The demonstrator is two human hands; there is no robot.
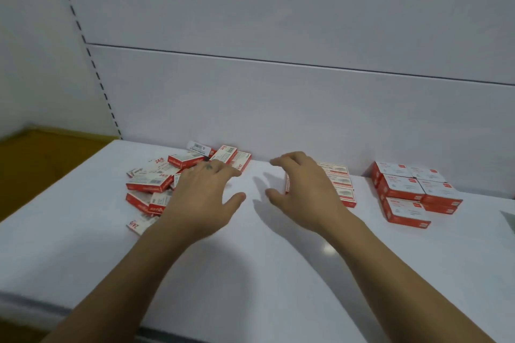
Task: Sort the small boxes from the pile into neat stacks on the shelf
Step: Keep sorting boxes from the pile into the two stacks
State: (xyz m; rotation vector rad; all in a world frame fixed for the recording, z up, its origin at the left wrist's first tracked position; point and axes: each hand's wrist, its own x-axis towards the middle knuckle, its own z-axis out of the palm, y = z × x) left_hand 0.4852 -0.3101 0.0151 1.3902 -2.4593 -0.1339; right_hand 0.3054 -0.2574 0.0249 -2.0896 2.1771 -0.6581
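- The pile (156, 184) of small red-and-white boxes lay on the left part of the white shelf (250, 259), with its far edge against the back panel (278, 106).
- The left hand (203, 195) was over the pile's right edge with its fingers spread wide and holding nothing. Whether the fingertips touched a box could not be told.
- The boxes nearest those fingertips lay just beyond and to the left of them. The pile's boxes pointed at mixed angles, some flat and some tipped on others, so no shared long axis showed.
- The right hand (303, 192) was loosely curled and empty. It was right of the pile, apart from it, and in front of the neat row (341, 184), so I judged the left hand to be the nearer for the next pick.
- The neat row showed 3 top faces, one behind another from front to back, each with its long axis running left to right. The right hand hid the row's left end, and its height in layers was unclear.
- I counted roughly 12 boxes showing in the pile. The overlap made an exact count unsure.
- Further right, well apart from both hands, sat a group of larger boxes (412, 189), about 6 visible, stacked in 2 layers.
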